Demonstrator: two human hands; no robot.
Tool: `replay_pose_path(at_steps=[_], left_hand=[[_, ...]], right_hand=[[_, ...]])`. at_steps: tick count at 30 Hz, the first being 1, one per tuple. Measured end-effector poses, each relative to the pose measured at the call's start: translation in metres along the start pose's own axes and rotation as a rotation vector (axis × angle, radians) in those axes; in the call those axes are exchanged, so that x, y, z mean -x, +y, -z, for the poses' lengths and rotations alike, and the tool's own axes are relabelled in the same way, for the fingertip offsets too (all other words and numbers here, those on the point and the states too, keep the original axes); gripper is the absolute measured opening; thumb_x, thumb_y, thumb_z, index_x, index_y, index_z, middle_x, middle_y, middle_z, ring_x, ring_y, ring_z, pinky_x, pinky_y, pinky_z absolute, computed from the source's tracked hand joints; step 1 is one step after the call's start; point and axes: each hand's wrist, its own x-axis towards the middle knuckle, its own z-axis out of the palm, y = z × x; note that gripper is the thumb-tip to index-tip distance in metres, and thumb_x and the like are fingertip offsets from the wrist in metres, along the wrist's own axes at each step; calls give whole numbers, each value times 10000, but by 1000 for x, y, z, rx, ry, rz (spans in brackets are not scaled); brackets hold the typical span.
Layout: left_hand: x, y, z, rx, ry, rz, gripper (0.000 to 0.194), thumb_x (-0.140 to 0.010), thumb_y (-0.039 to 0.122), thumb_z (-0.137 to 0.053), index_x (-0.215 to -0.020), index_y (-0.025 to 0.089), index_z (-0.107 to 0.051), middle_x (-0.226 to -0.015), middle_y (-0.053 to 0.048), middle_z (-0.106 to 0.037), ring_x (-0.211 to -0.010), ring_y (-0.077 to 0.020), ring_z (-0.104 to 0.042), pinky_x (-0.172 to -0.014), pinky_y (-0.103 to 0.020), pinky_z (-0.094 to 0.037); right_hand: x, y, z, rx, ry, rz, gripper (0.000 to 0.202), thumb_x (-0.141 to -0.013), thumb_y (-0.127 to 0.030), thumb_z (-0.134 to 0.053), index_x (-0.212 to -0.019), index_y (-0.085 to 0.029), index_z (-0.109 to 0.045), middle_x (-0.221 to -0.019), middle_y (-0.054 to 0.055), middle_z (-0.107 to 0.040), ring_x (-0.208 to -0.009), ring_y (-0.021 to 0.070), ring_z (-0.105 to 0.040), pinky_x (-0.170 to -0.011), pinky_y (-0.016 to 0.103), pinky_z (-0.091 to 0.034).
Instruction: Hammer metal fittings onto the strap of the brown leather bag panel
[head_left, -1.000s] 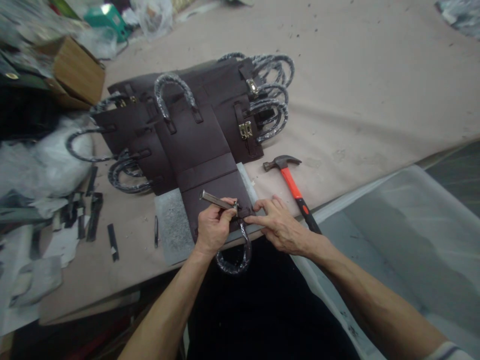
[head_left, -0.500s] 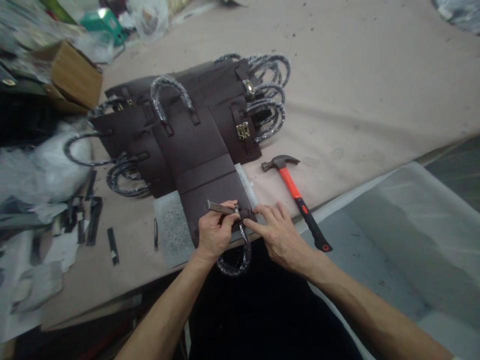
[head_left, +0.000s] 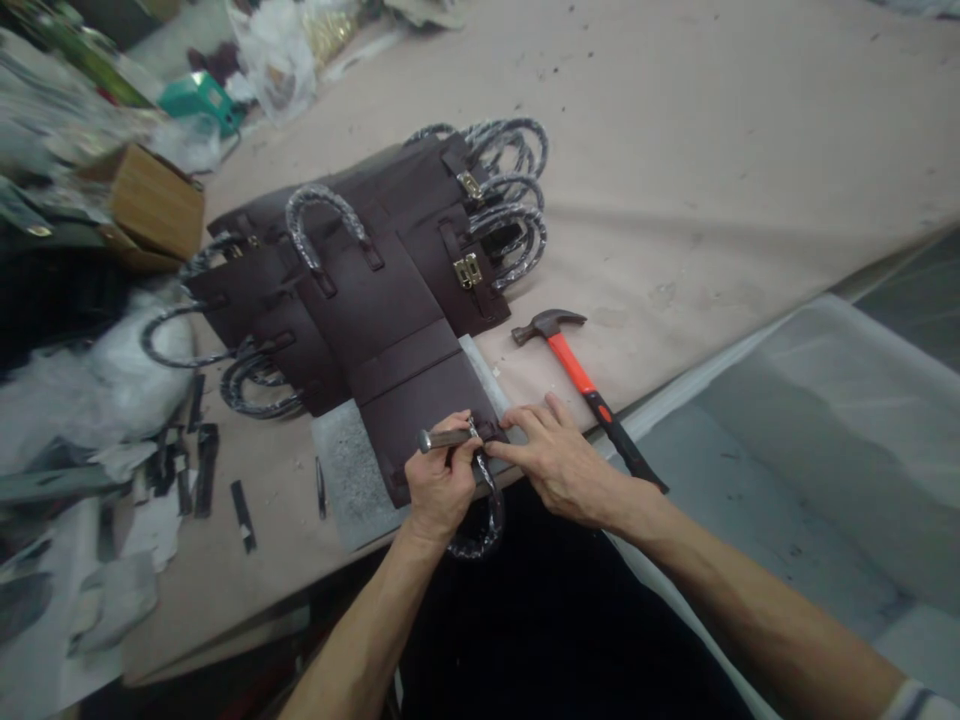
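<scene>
- Bag pieces (head_left: pixel 255 290) lie piled on the tabletop (head_left: pixel 712 150), back from its near edge.
- A bag panel (head_left: pixel 405 385) lies with its far part on that pile and its near part on a slab (head_left: pixel 352 480).
- At the panel's near right corner, the left grip (head_left: pixel 442 480) holds a rod (head_left: pixel 442 439); the right grip (head_left: pixel 559 465) is just right of it.
- A handle loop (head_left: pixel 489 520) extends past the tabletop's near edge.
- Right of the panel lies a hammer (head_left: pixel 574 365); farther right stands a bin (head_left: pixel 810 430), beside the tabletop.
- Left of the slab lies a thin tool (head_left: pixel 321 488), then a strip (head_left: pixel 243 515).
- Behind these, far left, is a box (head_left: pixel 157 205).
</scene>
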Motion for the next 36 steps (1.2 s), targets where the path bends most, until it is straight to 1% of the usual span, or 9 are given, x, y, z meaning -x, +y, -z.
replay_pose_path(at_steps=[9,15,19,21,23,26,31,33,36], left_hand=[[7,-8,-5,-53,0,-111,90,-942,208,-623,-1010,181,-675,-1093,-90,-756,-1049,-210,-734,-982,-380,-605],[4,-8,-5,-78,-7,-170,95,-943,198,-621,-1025,180,-666,-1102,-99,-753,-1046,-213,-737,-961,-378,-615],[-1,-2,-6,-59,-19,-176,83,-922,178,-636,-1000,179,-662,-1053,-88,-755,-1015,-209,-741,-941,-351,-617],[-3,-1,-7,-35,-25,-170,84,-910,160,-634,-988,180,-659,-1037,-83,-756,-1010,-206,-741,-933,-337,-615],[-3,-1,-8,-11,-22,-161,88,-902,151,-631,-981,180,-656,-1039,-83,-758,-1016,-208,-740,-945,-338,-610],[-2,-3,-8,26,-38,-127,104,-898,149,-618,-988,182,-657,-1058,-85,-760,-1040,-211,-736,-970,-345,-601],[-3,-2,-9,82,-57,-82,115,-875,145,-618,-970,191,-663,-1064,-83,-763,-1027,-215,-739,-958,-340,-603],[-3,-1,-10,98,-60,-68,138,-870,140,-612,-983,193,-670,-1055,-80,-763,-1016,-216,-739,-936,-336,-607],[-4,1,-11,113,-72,-33,173,-868,132,-599,-1007,201,-675,-1045,-73,-760,-992,-218,-738,-911,-337,-608]], right_hand=[[7,-2,-5,16,8,8,713,-802,-29,-546,-1464,-293,-511,-1456,152,-449,-1326,340,-421,-1159,682,-247],[19,3,-6,1,174,-33,464,-911,-86,-511,-1338,-241,-609,-1382,136,-534,-1270,306,-484,-1142,587,-320],[31,24,8,71,393,-325,323,-948,-152,-510,-1246,-134,-631,-1257,171,-597,-1125,301,-560,-990,449,-459],[36,34,16,143,343,-524,324,-933,-213,-564,-1236,-112,-617,-1194,182,-604,-1071,320,-584,-919,433,-482],[39,39,22,159,197,-682,326,-925,-268,-589,-1214,-120,-604,-1130,172,-598,-966,315,-612,-788,396,-490],[37,41,26,-66,123,-821,220,-906,-236,-571,-1108,-150,-586,-1059,134,-583,-826,248,-605,-658,323,-437],[17,38,40,-929,51,-933,93,-809,-197,-546,-896,-189,-514,-722,2,-508,-570,142,-497,-559,281,-456],[12,29,51,-971,16,-915,79,-870,-282,-480,-862,-204,-476,-646,-42,-428,-468,113,-400,-486,272,-432],[17,3,75,-930,110,-876,269,-966,-452,-335,-859,-227,-436,-610,-73,-357,-411,101,-316,-412,246,-338]])
